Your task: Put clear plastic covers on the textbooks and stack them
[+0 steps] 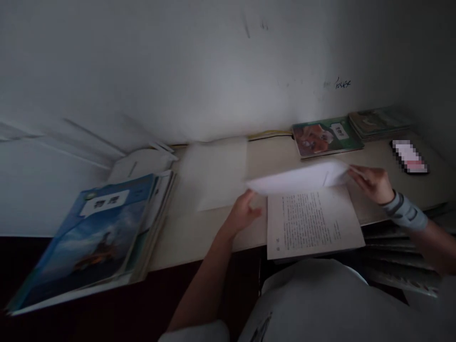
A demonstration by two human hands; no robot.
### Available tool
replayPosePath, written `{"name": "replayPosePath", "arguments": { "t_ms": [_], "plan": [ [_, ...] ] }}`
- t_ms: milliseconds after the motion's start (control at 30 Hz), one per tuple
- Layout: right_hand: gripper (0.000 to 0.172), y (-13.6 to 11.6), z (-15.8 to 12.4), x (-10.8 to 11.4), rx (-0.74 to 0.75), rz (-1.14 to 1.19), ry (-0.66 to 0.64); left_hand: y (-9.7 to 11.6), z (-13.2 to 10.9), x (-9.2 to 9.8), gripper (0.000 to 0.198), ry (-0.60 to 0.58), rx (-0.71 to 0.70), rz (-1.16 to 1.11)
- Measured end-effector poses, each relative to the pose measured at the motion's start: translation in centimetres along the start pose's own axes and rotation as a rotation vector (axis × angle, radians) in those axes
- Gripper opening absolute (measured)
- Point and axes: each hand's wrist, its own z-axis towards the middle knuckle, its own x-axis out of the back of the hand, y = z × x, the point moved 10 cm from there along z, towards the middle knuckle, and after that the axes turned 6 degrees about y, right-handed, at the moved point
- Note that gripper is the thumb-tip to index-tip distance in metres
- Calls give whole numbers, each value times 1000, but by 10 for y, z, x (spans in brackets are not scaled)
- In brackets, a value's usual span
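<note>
Several white sheets of paper point(302, 178), blurred by motion, are held at a tilt above an open printed book point(309, 223). My right hand point(372, 184), with a grey band at the wrist, pinches their right end. At their left corner is my left hand point(244, 212); its fingertips touch or nearly touch the edge, while the thumb stands apart. The book lies at the table's front edge, its upper part hidden behind the sheets. Another pale sheet point(217, 173) rests flat on the table to the left, smeared by motion.
On the left, a stack topped by a blue-covered textbook point(103, 237) juts past the front edge of the table point(192, 237). Along the wall lie a green picture-covered book point(327, 137) and another book pile point(379, 121). A phone point(409, 156) is at the right.
</note>
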Motion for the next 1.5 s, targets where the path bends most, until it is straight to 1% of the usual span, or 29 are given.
{"name": "replayPosePath", "arguments": {
  "t_ms": [67, 133, 200, 267, 333, 400, 433, 500, 633, 767, 967, 1033, 1100, 1200, 1267, 1367, 1500],
  "plan": [
    [34, 16, 33, -5, -128, 42, 63, -4, 26, -5, 65, 60, 79, -101],
    [41, 32, 57, -18, -216, 147, 99, -11, 49, -17, 56, 53, 159, -216],
    [40, 48, 69, -32, -275, 259, 131, -17, 63, -26, 49, 48, 211, -267],
    [37, 60, 69, -38, -312, 355, 192, -22, 68, -25, 42, 97, 229, -258],
    [36, 69, 58, -35, -343, 431, 282, -23, 66, -18, 35, 178, 219, -206],
    [39, 77, 41, -29, -389, 496, 375, -22, 61, -12, 29, 244, 195, -134],
    [41, 80, 31, -26, -414, 517, 405, -22, 58, -10, 28, 271, 182, -102],
    [42, 81, 15, -22, -446, 522, 419, -21, 53, -6, 27, 305, 163, -64],
    [36, 74, -1, -19, -439, 453, 362, -20, 45, -2, 28, 331, 144, -65],
    [32, 68, -6, -24, -451, 501, 280, -16, 36, -2, 29, 315, 137, -85],
    [28, 48, -4, -25, -315, 535, 181, -17, 32, -2, 30, 337, 147, -87],
    [26, 47, -3, -28, -318, 566, 180, -17, 31, -2, 30, 351, 150, -85],
    [28, 52, -1, -30, -349, 577, 245, -18, 31, -4, 29, 358, 163, -87],
    [35, 62, 2, -32, -414, 587, 432, -21, 29, -11, 28, 345, 202, -98],
    [38, 67, 4, -37, -456, 602, 520, -24, 28, -14, 28, 340, 216, -104],
    [39, 69, 9, -43, -495, 602, 546, -24, 30, -13, 29, 353, 208, -82],
    [40, 67, 15, -36, -482, 585, 583, -17, 35, -7, 32, 378, 192, -67]
  ]
}}
